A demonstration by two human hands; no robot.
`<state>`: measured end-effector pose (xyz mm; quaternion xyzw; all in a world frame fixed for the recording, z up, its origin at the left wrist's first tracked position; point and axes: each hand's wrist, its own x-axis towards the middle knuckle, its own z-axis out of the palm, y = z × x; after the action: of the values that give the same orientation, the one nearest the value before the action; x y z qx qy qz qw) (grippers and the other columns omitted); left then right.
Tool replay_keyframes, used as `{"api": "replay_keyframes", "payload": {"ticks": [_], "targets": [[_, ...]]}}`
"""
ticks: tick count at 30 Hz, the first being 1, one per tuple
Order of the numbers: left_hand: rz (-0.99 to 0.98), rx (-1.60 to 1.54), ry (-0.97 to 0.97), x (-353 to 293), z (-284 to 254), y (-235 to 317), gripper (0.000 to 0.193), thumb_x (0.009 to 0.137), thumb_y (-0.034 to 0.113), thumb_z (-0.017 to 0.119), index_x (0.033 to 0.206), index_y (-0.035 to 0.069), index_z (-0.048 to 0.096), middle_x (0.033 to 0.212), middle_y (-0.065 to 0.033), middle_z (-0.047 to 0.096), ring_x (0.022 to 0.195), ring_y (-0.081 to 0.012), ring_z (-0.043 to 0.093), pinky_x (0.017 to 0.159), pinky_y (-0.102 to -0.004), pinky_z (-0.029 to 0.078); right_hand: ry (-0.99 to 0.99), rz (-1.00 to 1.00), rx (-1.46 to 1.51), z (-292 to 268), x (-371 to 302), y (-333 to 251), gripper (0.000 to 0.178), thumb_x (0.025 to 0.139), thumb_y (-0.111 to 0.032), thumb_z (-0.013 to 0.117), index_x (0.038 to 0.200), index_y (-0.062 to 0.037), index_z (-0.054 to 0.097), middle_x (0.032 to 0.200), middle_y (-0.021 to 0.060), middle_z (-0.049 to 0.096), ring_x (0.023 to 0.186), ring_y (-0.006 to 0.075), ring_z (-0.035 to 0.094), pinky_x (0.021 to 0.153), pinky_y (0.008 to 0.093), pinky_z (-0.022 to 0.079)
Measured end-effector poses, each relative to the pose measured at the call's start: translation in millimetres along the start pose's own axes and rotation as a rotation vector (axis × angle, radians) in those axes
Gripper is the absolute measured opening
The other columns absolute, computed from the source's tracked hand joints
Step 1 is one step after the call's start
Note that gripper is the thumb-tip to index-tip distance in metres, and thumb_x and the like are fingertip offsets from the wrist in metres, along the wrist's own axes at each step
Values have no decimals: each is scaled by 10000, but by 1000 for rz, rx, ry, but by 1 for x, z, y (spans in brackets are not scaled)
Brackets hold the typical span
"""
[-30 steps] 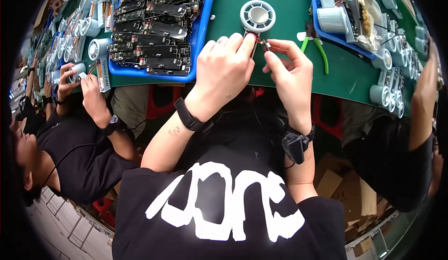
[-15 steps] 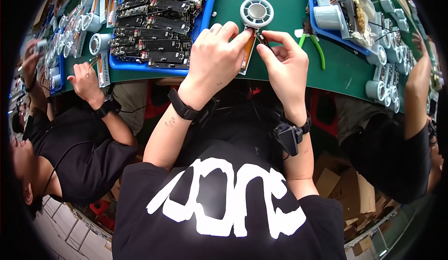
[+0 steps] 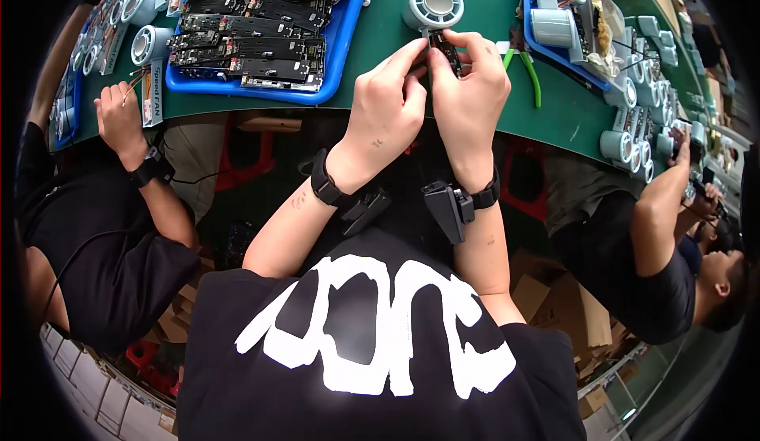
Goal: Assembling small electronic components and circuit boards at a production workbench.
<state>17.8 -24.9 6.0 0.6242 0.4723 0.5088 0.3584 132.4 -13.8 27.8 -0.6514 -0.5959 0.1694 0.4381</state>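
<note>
A pale blue handheld fan [image 3: 437,4] with a round grille lies at the middle of the green table, its handle end toward me. My left hand [image 3: 386,112] is closed, thumb and fingertips pinching the fan's handle just below the head. In my right hand [image 3: 473,96], thumb and forefinger grip a narrow black circuit board [image 3: 446,51], which sits over the handle and touches or nearly touches the fan's neck. My fingers hide most of the handle and the board's lower end.
A blue tray [image 3: 339,61] stacked with black circuit boards stands to the left. Green-handled cutters [image 3: 532,75] lie right of my hands, beside another blue tray [image 3: 582,79] of fan parts. More fans [image 3: 621,146] line the right edge. Co-workers sit on both sides.
The black circuit board has come up over the fan handle, covering the orange part that showed there. My left hand has turned and drawn lower. The whole view has shifted slightly.
</note>
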Motion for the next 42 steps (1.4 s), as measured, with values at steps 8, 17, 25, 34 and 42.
{"api": "replay_keyframes", "payload": {"ticks": [8, 17, 25, 34, 42], "targets": [[-84, -212, -6, -3, 1, -9, 399, 861, -75, 499, 1244, -87, 612, 1111, -266, 702, 997, -351, 724, 862, -386, 585, 128, -263, -213, 9, -7, 6, 185, 847, -62, 740, 1024, -16, 708, 1024, 132, 683, 899, 296, 650, 755, 383, 530], [-62, -253, 44, -6, 5, -17, 401, 854, -67, 510, 1242, -77, 607, 1125, -255, 696, 1022, -366, 709, 872, -388, 573, 103, -250, -306, 18, -4, 4, 233, 869, -42, 698, 1093, -6, 641, 1080, 164, 646, 961, 359, 592, 805, 449, 495], [139, -19, 112, -17, -20, -4, 391, 806, -63, 562, 1191, -27, 614, 1203, -216, 630, 1105, -397, 620, 964, -437, 516, 24, -275, -333, 20, -27, 9, 421, 883, -24, 672, 1296, -29, 591, 1201, 196, 634, 976, 389, 580, 836, 463, 488], [335, -25, 158, 11, -5, -10, 379, 757, -92, 610, 1130, -30, 642, 1111, -183, 631, 1031, -361, 620, 904, -424, 530, 130, -219, -310, -9, 10, 15, 444, 893, 1, 653, 1335, -22, 626, 1194, 195, 688, 976, 371, 623, 875, 446, 495], [315, 61, 50, 5, -11, -10, 329, 769, -101, 622, 1090, -28, 644, 1068, -182, 638, 982, -354, 633, 873, -410, 541, 37, -211, -219, 29, 164, 2, 397, 909, -87, 655, 1305, -52, 651, 1143, 244, 690, 1022, 389, 662, 888, 435, 515]]}}
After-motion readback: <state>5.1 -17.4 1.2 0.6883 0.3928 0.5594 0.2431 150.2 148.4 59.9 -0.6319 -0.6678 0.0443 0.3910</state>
